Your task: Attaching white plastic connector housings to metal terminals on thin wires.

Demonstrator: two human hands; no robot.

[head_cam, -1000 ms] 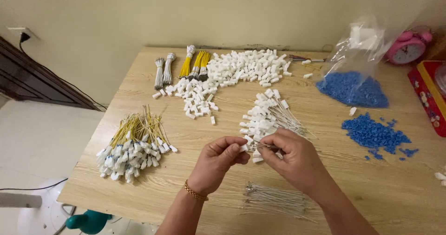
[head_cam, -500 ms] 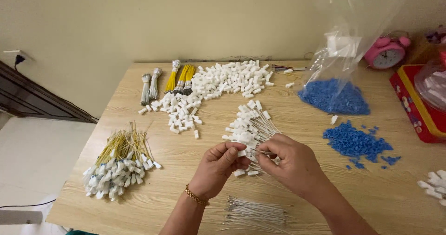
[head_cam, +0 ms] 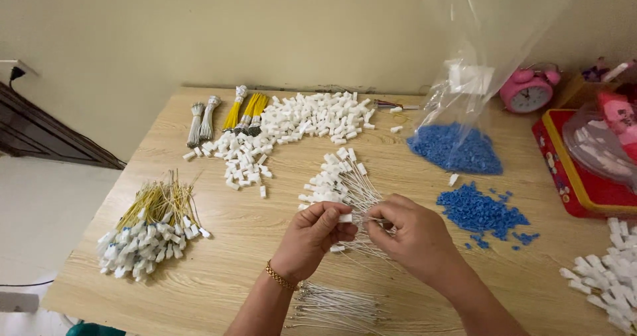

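At table centre, left hand [head_cam: 312, 236] pinches a white connector [head_cam: 344, 218] between thumb and forefinger. Best to keep it steady and level so the wire [head_cam: 369, 220] enters straight. Right hand [head_cam: 411, 233] pinches that wire, its tip just beside the connector.

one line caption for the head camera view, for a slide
Left hand and right hand pinch a white connector over white wires on a wooden table.
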